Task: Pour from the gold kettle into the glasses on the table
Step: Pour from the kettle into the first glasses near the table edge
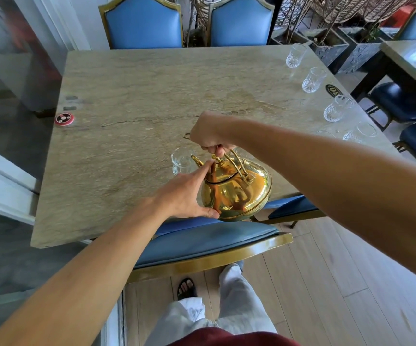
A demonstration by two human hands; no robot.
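The gold kettle [239, 193] hangs tilted over the near edge of the stone table [139, 101], its spout pointing left toward a clear glass [180, 162]. My right hand [210, 133] grips the kettle's gold handle from above. My left hand [189, 196] lies against the kettle's left side, with straight fingers reaching up to the lid and the thumb under the body. Several more cut glasses stand along the table's right edge, among them one at the far corner [295, 56], one [314, 79] and one [336, 108] nearer.
A red round call button [64, 119] sits near the table's left edge. A blue chair [202, 240] stands pushed in right below the kettle. Two blue chairs [144, 23] face me across the table. Another table [411, 58] and dark stools stand at right.
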